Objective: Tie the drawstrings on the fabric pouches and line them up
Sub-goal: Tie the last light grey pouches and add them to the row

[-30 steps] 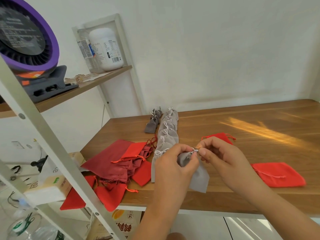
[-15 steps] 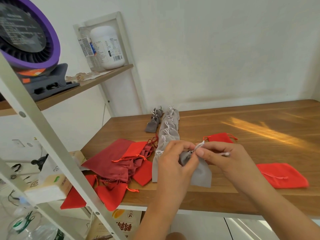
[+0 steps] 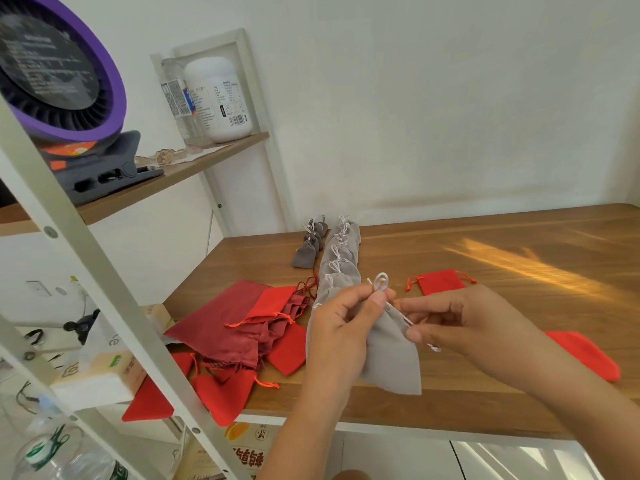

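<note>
A grey fabric pouch (image 3: 391, 351) hangs above the table's front edge between my hands. My left hand (image 3: 343, 327) pinches its gathered neck, and a white drawstring loop (image 3: 380, 282) stands up above the thumb. My right hand (image 3: 460, 323) pinches the other white string end (image 3: 408, 320), drawn out to the right. Behind them a row of tied grey pouches (image 3: 337, 268) runs away toward the wall, with a few smaller dark grey pouches (image 3: 310, 242) beside it.
A heap of red and maroon pouches (image 3: 249, 330) lies at the left of the wooden table (image 3: 502, 258). Two red pouches lie at the right, one behind my hands (image 3: 441, 281), one under my right wrist (image 3: 588, 355). A white shelf frame (image 3: 114, 289) with a purple fan stands at the left.
My right hand has pulled the string out to the right and lower. A loop now stands above my left thumb. The pouch has dropped lower toward the table edge.
</note>
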`<state>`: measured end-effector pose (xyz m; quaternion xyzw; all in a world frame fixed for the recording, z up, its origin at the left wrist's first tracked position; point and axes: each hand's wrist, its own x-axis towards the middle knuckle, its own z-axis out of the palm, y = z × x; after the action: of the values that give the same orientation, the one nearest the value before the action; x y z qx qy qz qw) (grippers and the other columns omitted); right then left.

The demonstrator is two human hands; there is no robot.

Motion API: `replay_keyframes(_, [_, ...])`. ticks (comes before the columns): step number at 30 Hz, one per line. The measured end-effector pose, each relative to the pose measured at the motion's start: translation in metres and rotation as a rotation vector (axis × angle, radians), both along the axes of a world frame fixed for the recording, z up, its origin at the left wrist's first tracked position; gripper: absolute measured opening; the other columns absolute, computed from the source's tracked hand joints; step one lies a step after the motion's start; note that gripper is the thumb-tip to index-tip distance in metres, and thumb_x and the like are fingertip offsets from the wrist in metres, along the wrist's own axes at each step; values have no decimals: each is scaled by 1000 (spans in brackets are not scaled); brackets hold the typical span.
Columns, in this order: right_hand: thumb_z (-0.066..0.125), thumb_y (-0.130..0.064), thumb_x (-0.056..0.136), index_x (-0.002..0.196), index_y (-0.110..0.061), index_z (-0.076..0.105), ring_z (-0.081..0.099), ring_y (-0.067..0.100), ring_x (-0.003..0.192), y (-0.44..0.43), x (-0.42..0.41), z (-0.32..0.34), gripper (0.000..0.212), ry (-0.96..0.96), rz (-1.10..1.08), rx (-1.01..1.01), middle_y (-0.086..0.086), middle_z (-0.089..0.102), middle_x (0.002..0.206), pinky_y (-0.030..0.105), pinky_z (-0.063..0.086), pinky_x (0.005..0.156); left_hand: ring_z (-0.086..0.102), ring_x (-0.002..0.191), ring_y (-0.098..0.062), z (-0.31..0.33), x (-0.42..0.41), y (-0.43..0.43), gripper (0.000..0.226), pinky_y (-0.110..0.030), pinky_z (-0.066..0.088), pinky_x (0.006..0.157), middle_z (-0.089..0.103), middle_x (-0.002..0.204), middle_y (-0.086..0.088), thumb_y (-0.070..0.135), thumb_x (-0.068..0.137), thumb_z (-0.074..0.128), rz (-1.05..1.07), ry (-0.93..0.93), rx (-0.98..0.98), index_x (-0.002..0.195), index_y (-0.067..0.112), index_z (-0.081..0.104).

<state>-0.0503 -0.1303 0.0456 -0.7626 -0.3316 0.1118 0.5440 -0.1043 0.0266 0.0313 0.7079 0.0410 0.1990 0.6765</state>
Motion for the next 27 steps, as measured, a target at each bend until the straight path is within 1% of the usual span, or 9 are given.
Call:
replay_keyframes(3, [71, -8, 84, 99, -41, 70, 52, 0, 62, -6, 5, 5, 36, -182, 13, -206, -7, 66, 75, 17, 44, 66, 61, 79, -5, -1, -1, -1, 18, -26, 46, 76, 71, 81, 11, 22, 92, 59, -20, 1, 36, 84, 23, 75])
replay_keyframes(6, [66, -18, 89, 89, -30, 75, 51, 5, 75, -14, 7, 10, 16, -386, 13, -347, -4, 62, 75, 17, 37, 65, 54, 74, -6, -2, 0, 1, 22, -23, 42, 73, 65, 75, 14, 24, 93, 57, -24, -10, 116, 77, 26, 72])
replay_keyframes(9, [66, -27, 88, 80, -40, 70, 52, 1, 76, -20, 8, 12, 16, -529, -63, -248, -13, 57, 79, 12, 36, 65, 46, 65, 3, -3, 0, 4, 30, -10, 35, 64, 54, 65, 19, 22, 98, 50, -31, -13, 294, 71, 22, 61])
replay_keyframes(11, [63, -41, 88, 82, -42, 69, 56, 0, 78, -20, 8, 11, 8, -593, -97, -153, -15, 58, 89, 10, 38, 66, 45, 66, 3, -2, 0, 3, 33, -10, 33, 63, 49, 66, 18, 22, 100, 47, -62, 12, 388, 68, 24, 54])
replay_keyframes(13, [52, -46, 88, 88, -36, 71, 61, 0, 88, -16, 6, 8, 21, -635, -104, -91, -18, 62, 98, 9, 41, 72, 45, 72, 3, -2, 2, 2, 35, -11, 32, 66, 47, 68, 17, 24, 100, 46, -112, 11, 456, 65, 26, 49])
replay_keyframes(17, [49, -36, 91, 88, -26, 67, 63, -1, 82, -6, -3, 0, 21, -610, -124, 43, -18, 66, 85, 14, 47, 68, 44, 77, 3, 0, 5, -2, 28, -10, 32, 70, 46, 71, 20, 30, 95, 43, -199, 4, 538, 67, 29, 47])
replay_keyframes(21, [62, -28, 88, 85, -31, 67, 65, 1, 69, 2, -6, -8, 7, -544, -244, 166, -18, 67, 77, 15, 50, 63, 44, 84, 5, 1, 5, -3, 32, -7, 32, 76, 47, 82, 12, 22, 100, 44, -229, -10, 609, 71, 35, 48])
replay_keyframes(24, [68, -11, 87, 85, -26, 70, 66, 1, 66, 5, -7, -12, 15, -533, -343, 175, -18, 68, 77, 18, 51, 63, 43, 91, 4, 1, 6, -3, 29, -7, 32, 81, 47, 89, 10, 24, 101, 42, -226, -45, 693, 75, 35, 47])
replay_keyframes(27, [69, -8, 85, 87, -23, 72, 65, -3, 64, 5, -7, -11, 16, -546, -413, 147, -20, 67, 81, 15, 50, 62, 45, 96, -1, -1, 6, -5, 21, -12, 34, 86, 45, 97, 8, 29, 102, 41, -249, -65, 741, 84, 28, 51])
